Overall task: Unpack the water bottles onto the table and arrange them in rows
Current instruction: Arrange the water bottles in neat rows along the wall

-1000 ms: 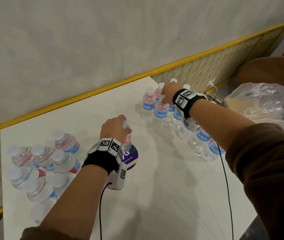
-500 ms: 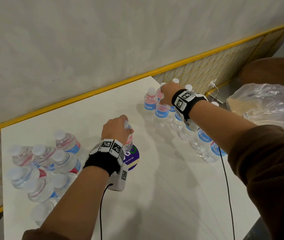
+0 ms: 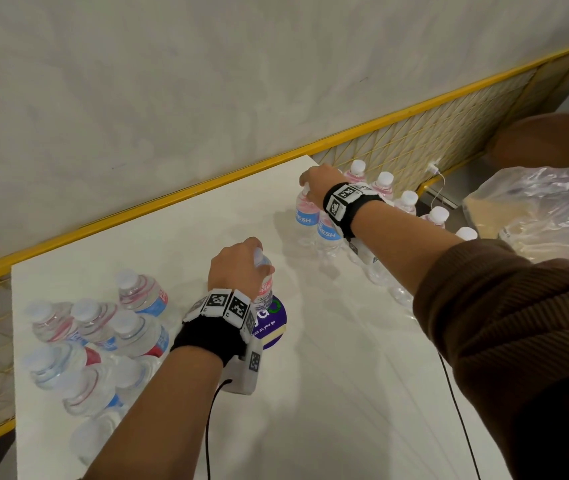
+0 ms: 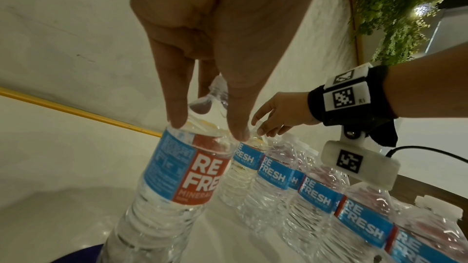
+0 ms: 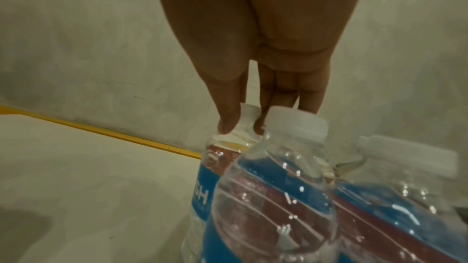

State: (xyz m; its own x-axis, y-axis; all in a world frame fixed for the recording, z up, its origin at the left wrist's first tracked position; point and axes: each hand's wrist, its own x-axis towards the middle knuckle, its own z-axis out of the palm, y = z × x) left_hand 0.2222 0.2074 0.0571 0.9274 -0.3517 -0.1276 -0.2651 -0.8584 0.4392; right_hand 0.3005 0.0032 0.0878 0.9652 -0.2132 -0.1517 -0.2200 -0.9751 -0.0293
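Observation:
My left hand [image 3: 238,268] grips the top of a clear water bottle [image 3: 264,284] with a blue and red label. The bottle stands upright on a purple round sticker [image 3: 274,323] mid-table. In the left wrist view the fingertips [image 4: 177,121] lie on that bottle's [image 4: 177,169] shoulder, around its neck. My right hand [image 3: 314,185] reaches to the far end of the rows at the right and pinches the white cap [image 5: 247,115] of the end bottle [image 3: 305,216]. A nearer bottle [image 5: 273,187] hides most of it in the right wrist view.
Several bottles [image 3: 96,341] stand bunched at the left edge of the white table [image 3: 345,393]. More bottles [image 3: 408,202] stand in rows at the right, under my right forearm. A crumpled plastic wrap [image 3: 536,216] lies off the right edge. A yellow mesh rail [image 3: 414,140] borders the back.
My right hand has shifted left from a bottle inside the rows onto the cap of the end bottle. My left hand has kept its bottle in place on the purple sticker.

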